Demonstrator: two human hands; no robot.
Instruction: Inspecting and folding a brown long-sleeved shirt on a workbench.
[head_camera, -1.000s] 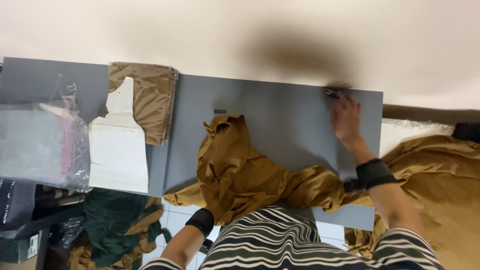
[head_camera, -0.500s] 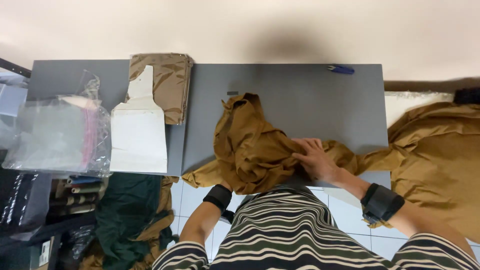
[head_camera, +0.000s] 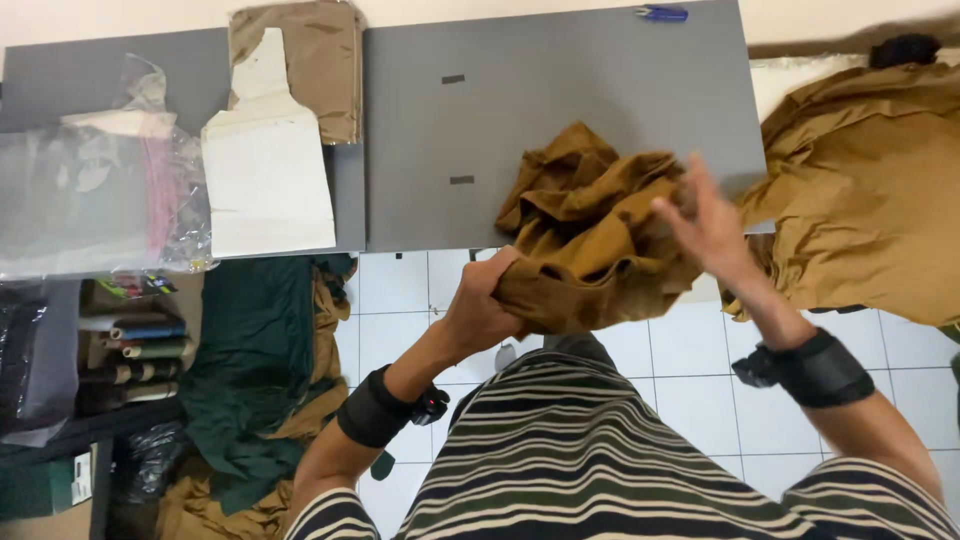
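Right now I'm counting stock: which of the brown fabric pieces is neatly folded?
The folded brown cloth at the table's far left, under the white cardboard template. The one in both hands is crumpled; the pile at right lies loose.

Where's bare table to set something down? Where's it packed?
Free: grey table between the cardboard template, blue pen and crumpled brown garment, which both the left hand and right hand grip. Crowded: left end, under plastic bags.

Mustard-brown garment (head_camera: 590, 235), crumpled, lifted off grey table edge, bunched.
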